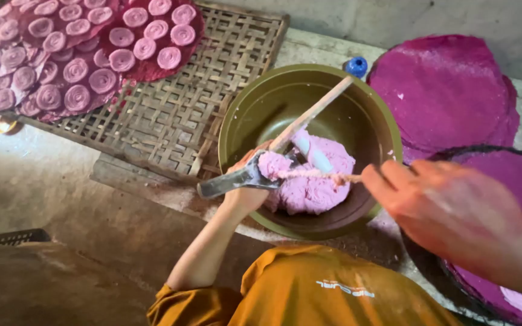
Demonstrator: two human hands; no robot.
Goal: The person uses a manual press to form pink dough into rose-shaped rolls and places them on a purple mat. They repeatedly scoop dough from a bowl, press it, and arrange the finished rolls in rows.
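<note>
Head view, items listed from largest to smallest.

Woven bamboo tray [170, 115]: flat lattice mat at upper left, lying on the ground and reaching to just beside the bowl. Its far left part carries dark red rounds [80, 54] topped with rows of small pink spirals.

Magenta sheets [445, 90]: large thin discs stacked at upper right, just behind the bowl. A further disc on a dark-rimmed round tray [515, 181] sits at lower right, partly hidden by the right arm.

Olive-green bowl [261, 102]: wide and round, at the centre of the scene, between the mat and the sheets.

Pink dough [315, 181]: one soft lump at the bottom of the bowl, toward its near side.

Orange garment [309, 290]: covers the person's body at the bottom edge.

Right hand [436, 199]: blurred, over the bowl's right rim; fingers pinched together on a thin strand of dough [321, 175] stretched from the lump.

Left hand [246, 181]: at the bowl's near left rim, closed around a metal tool with a grey handle [237, 181]; its head is pressed into dough.

Wooden stick [315, 111]: leans from the dough up over the far rim.

Blue cap [356, 65]: small, behind the bowl.
</note>
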